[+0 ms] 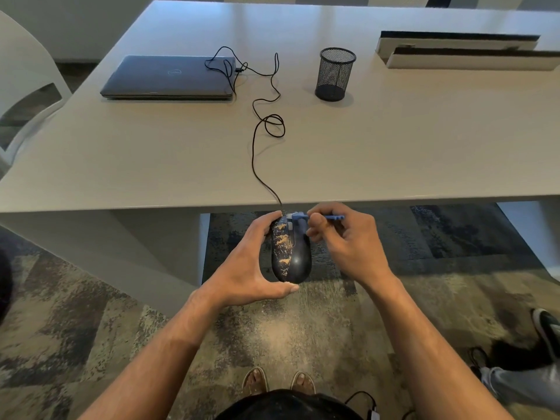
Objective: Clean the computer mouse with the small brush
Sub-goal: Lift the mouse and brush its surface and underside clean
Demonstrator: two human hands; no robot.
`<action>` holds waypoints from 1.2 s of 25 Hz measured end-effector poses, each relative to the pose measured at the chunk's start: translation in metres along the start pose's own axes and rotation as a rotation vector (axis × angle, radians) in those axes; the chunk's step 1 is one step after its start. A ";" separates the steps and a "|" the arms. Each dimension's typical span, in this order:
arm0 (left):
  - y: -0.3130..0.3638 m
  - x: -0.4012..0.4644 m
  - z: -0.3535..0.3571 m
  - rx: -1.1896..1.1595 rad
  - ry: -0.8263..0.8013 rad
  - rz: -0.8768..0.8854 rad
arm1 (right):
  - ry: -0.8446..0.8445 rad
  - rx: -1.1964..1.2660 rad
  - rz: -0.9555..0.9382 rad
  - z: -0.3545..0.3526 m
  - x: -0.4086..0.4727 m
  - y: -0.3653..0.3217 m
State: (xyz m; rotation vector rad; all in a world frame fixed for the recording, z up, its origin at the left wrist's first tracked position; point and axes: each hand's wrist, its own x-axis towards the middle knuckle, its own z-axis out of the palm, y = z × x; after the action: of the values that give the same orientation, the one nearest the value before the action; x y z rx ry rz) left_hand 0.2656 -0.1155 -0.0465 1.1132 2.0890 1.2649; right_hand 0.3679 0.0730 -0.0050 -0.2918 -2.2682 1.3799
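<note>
A dark computer mouse (295, 262) with orange-tan dirt speckled over its left side is held in the air just in front of the table edge. My left hand (251, 262) grips it from the left, thumb under its rear and fingertips at its front. My right hand (345, 241) pinches a small blue brush (300, 218), whose head rests on the mouse's front end near the buttons; the handle sticks out to the right past my fingers. The mouse's black cable (257, 140) runs up over the table in loops toward the laptop.
On the grey table (394, 147) lie a closed grey laptop (169, 77) at the back left, a black mesh pen cup (335, 74) in the middle, and two flat white-and-black trays (466, 53) at the back right. A white chair (24, 86) stands left. Another person's shoe (545, 331) is at the lower right.
</note>
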 end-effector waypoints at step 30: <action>-0.007 0.005 0.004 0.002 -0.028 -0.002 | 0.230 0.632 0.437 -0.013 -0.011 -0.004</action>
State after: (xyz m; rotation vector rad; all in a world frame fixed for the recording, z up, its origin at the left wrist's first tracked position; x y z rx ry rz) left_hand 0.2624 -0.1108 -0.0544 1.1229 2.0708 1.2393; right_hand 0.3838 0.0765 0.0008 -0.7086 -1.5299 2.0716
